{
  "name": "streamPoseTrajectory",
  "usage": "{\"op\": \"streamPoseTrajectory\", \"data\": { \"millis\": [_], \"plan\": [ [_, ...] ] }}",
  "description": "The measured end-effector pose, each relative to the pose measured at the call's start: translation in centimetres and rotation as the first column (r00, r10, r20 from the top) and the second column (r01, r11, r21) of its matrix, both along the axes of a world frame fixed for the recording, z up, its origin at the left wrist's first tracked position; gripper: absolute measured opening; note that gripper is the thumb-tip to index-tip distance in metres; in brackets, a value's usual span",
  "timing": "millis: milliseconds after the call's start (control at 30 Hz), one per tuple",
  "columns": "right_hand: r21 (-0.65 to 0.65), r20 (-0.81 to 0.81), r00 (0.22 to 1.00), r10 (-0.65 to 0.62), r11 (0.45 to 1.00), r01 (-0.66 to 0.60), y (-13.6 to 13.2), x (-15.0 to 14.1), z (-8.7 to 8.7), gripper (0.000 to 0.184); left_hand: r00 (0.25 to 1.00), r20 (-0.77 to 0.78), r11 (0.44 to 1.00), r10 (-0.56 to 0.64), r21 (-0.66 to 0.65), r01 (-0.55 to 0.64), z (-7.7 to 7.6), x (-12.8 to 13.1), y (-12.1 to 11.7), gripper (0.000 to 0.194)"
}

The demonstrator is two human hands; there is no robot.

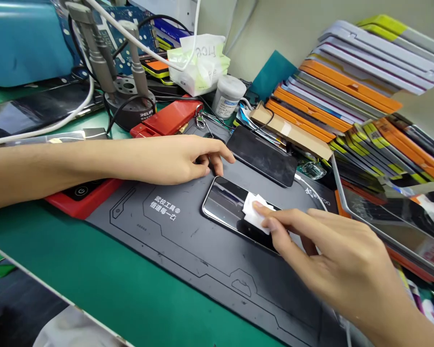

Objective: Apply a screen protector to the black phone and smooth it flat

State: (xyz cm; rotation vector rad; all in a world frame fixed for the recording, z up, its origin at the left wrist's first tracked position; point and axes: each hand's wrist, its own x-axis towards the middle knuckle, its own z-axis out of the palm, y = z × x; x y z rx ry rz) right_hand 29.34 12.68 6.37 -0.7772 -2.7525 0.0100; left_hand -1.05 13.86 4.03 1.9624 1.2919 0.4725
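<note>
Pinched in my right hand [332,246] is a small white wipe [255,214], pressed against the glossy screen of a smartphone [222,205]. The phone lies face up on a dark grey work mat [188,250], its right end partly covered by my fingers. My left hand [202,156] hovers or rests just beyond the phone's left end, fingers apart and loosely bent, holding nothing. Whether its fingertips touch the mat is unclear. Close to those fingertips lies a second dark phone [262,156], with a white cable by its right end.
A red device [85,197] sits under my left forearm. Behind stand a grey-posted holder [126,101], a white jar [228,96] and a tissue pack [198,65]. Stacked orange and grey cases [347,91] line the right. The green bench [75,270] ends at the lower left.
</note>
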Motion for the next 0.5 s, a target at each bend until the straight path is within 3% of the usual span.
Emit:
{"op": "streamPoseTrajectory", "data": {
  "millis": [200,500],
  "plan": [
    [0.049,-0.027,0.999,0.040,0.998,-0.038,0.5,-1.3,-0.5,0.020,0.999,0.020,1.000,-0.028,0.003,0.028,0.1,0.1,0.1,0.050],
    [-0.134,-0.065,0.995,0.073,0.988,-0.081,2.8,-4.0,0.3,0.019,0.999,0.047,1.000,-0.019,-0.014,0.019,0.4,0.2,-0.3,0.048]
  ]
}}
